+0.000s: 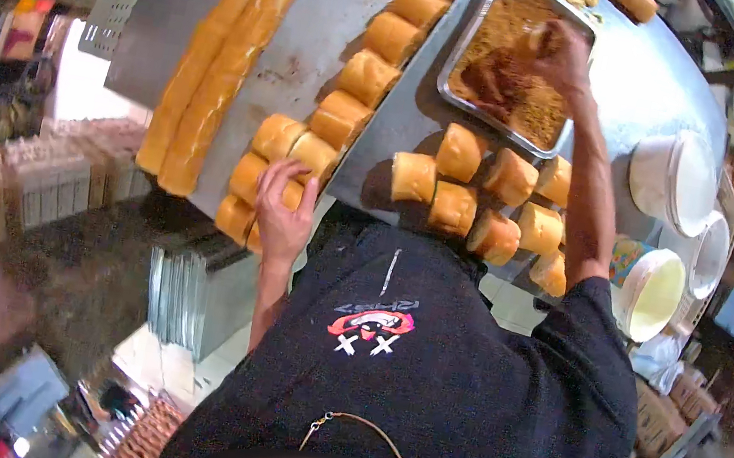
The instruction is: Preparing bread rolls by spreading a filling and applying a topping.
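Left hand rests spread on rolls left of the tray; right hand curls over its crumbs, hold unclear; those rolls and more on the tray's near side look cut, two loaves farther left uncut

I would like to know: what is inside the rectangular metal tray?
The metal tray holds loose, brown, crumb-like material, with a darker patch near the right hand. The hand hides part of this material, which itself covers the tray's bottom.
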{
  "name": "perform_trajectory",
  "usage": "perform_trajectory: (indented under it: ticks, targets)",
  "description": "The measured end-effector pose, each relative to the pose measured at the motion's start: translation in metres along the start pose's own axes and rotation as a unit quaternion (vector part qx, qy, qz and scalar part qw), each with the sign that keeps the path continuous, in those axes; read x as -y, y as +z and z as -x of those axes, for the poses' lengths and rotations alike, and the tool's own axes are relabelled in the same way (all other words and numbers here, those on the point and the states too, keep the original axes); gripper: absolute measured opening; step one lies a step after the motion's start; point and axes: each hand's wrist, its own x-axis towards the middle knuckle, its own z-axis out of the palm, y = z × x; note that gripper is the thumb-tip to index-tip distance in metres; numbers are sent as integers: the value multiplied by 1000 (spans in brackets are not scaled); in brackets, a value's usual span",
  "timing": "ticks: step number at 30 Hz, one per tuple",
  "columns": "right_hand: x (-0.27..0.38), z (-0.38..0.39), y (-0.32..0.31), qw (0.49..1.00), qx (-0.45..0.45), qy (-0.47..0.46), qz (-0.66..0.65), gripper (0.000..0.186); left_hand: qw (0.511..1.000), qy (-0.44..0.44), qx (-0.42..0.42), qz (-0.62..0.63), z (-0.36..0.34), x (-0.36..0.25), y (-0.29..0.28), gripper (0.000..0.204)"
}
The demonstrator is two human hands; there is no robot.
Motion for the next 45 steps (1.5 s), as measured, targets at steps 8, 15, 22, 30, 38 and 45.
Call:
perform_trajectory:
  ticks: [8, 15, 22, 30, 38, 45]
  targets:
    - [-23, 26, -8, 986, 89, 58, 129, 63, 998, -34, -50, 30, 25, 33, -29, 18]
    - [153, -17, 38, 984, 56, 65, -155, 57, 989, -88, -117, 20, 55, 59, -44, 17]
    - [332, 1, 168, 991, 110, -55, 59, 73, 992, -54, -111, 10, 41, 52, -52, 16]
    - [330, 82, 119, 986, 135, -98, 22, 63, 989, -89, -118, 10, 50, 69, -57, 17]
    - [251, 179, 66, 937, 311, -23, 158, 87, 996, -66, -57, 14, 25, 63, -44, 16]
    - [215, 85, 15, 993, -58, 7, -98, 75, 999, -20, -40, 12, 10, 40, -35, 17]
